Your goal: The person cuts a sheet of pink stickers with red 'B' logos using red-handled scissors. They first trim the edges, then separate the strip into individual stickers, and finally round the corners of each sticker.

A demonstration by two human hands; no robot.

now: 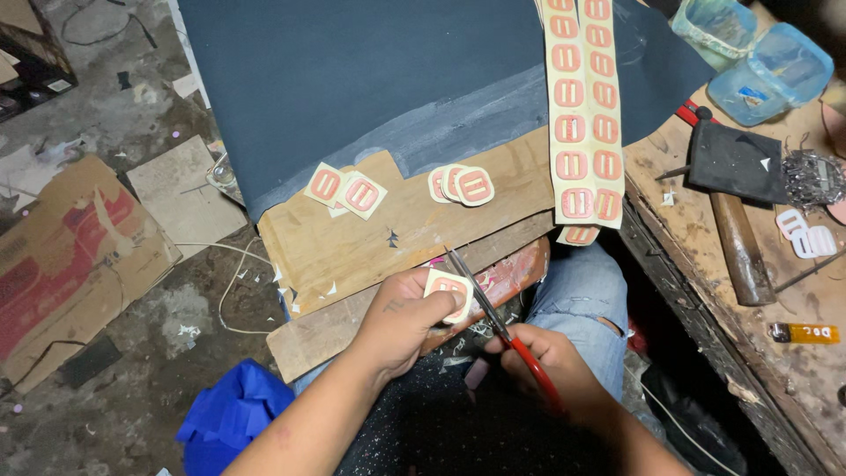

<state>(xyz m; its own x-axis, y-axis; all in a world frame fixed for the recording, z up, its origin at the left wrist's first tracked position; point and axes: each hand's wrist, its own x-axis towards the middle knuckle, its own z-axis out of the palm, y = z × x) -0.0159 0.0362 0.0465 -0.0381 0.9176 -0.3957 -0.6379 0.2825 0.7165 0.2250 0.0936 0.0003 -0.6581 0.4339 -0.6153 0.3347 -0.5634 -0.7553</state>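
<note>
Pinching a small cream patch with a pink buckle motif (pixel 449 291) between thumb and fingers, the left hand (pixel 401 322) holds it just below picture centre, over a wooden board (pixel 388 229) laid across the person's lap. The right hand (pixel 551 357), at 5 o'clock from the patch, is closed round the red handles of a pair of scissors (pixel 493 322); the narrow blades point toward 11 o'clock and lie against the patch's right edge. Whether the blades are parted cannot be told.

At 12 o'clock from the patch, three cut patches (pixel 463 185) overlap on the board; at 10 o'clock lie two more cut patches (pixel 345 190). A long uncut strip of the same motifs (pixel 583 106), two columns wide, hangs down from the top edge at 1 o'clock, over a dark blue sheet (pixel 370 79) covering the far part of the board.

At 3 o'clock stands a worn wooden table (pixel 749 353) carrying a hammer (pixel 736 229), white plastic buckles (pixel 806 238) and, at its far end, clear blue plastic tubs (pixel 767 57). At 8 o'clock, on the floor, lies crumpled blue cloth (pixel 233 414); flattened cardboard (pixel 70 256) lies at 9 o'clock.
</note>
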